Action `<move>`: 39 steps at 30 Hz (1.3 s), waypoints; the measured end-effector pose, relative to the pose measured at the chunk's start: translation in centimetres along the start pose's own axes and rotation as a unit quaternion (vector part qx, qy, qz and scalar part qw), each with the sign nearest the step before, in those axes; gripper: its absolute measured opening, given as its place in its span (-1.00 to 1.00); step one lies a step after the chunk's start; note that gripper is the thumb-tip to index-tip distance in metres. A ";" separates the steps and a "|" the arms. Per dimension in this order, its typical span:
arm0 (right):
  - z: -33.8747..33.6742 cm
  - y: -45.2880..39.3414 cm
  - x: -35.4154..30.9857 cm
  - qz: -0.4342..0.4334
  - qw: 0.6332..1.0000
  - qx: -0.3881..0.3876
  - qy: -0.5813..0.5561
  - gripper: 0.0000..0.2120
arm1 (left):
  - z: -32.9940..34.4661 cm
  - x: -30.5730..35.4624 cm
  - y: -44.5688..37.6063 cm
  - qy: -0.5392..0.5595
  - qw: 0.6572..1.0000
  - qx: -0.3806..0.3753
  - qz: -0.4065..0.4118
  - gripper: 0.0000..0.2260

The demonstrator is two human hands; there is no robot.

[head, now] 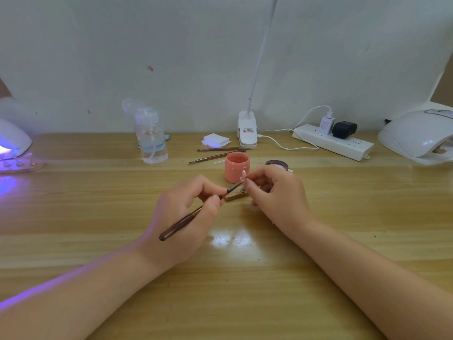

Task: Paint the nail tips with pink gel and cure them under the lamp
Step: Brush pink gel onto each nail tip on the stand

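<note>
Pink gel fills the open jar [237, 167] standing on the wooden table [343, 217] just behind both hands, its lid [277, 164] lying beside it. Left hand [186, 212] pinches a dark-handled brush [193, 214], whose tip meets the nail tip [243, 175]. Right hand [274, 192] pinches that nail tip, upright on its small stand [236, 195]. Lit curing lamp [12, 141] at far left glows violet over a strip of nail tips [19, 165]; a second lamp [419, 136] sits at far right. Two spare brushes [218, 153] lie behind the jar.
</note>
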State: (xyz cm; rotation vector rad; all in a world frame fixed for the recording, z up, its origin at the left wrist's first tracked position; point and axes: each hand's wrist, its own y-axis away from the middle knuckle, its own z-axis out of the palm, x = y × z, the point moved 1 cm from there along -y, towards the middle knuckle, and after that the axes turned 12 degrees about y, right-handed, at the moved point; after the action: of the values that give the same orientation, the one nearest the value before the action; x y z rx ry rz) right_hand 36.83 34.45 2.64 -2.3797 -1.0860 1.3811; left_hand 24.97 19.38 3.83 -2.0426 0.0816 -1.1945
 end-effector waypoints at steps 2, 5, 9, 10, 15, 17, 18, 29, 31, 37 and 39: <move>0.0 0.0 0.0 0.001 1.000 0.000 -0.007 -0.92 | 0.1 0.0 -0.1 0.009 1.000 0.015 -0.011 -0.87; 0.0 0.1 0.0 -0.004 1.000 -0.004 -0.008 -0.94 | 0.2 -0.2 -0.2 0.016 0.999 0.012 -0.040 -0.84; -0.1 0.0 0.1 0.000 1.000 -0.004 -0.013 -0.94 | -0.1 0.1 -0.2 0.038 0.999 0.013 -0.024 -0.88; 0.0 0.0 0.1 0.002 1.000 -0.004 -0.015 -0.93 | -0.2 0.2 -0.5 0.055 0.997 0.030 -0.034 -0.87; 0.1 -0.1 0.0 -0.002 1.000 -0.008 0.001 -0.92 | -0.6 0.7 -5.1 0.052 0.982 0.126 -0.129 -0.90; 0.1 -0.2 0.1 0.000 1.000 -0.007 0.000 -0.93 | -1.1 0.8 -7.8 0.022 0.980 0.111 -0.161 -0.89; 0.1 -0.2 0.2 0.002 1.000 -0.006 -0.003 -0.93 | -1.2 0.9 -9.1 0.005 0.979 0.095 -0.178 -0.88; 0.5 -0.2 0.5 0.007 1.000 0.001 -0.015 -0.94 | 2.5 -1.2 -16.0 -0.150 0.945 -0.072 -0.283 -0.81; 0.5 -0.2 0.4 0.004 1.000 -0.003 -0.011 -0.94 | 2.9 -1.6 -15.8 -0.168 0.936 -0.094 -0.294 -0.89; 0.5 -0.1 0.3 0.001 1.000 -0.002 -0.001 -0.94 | 2.3 -2.5 -15.8 -0.115 0.934 -0.059 -0.333 -0.89; 0.5 -0.1 0.3 0.004 1.000 -0.002 -0.004 -0.94 | 1.5 -2.5 -15.9 -0.049 0.939 0.006 -0.341 -0.89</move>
State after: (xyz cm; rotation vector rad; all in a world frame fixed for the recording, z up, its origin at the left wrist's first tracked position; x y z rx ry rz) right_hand 36.43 34.66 2.18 -2.3855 -1.0845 1.3938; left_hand 19.92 32.58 11.68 -2.1827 -0.7383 -1.4752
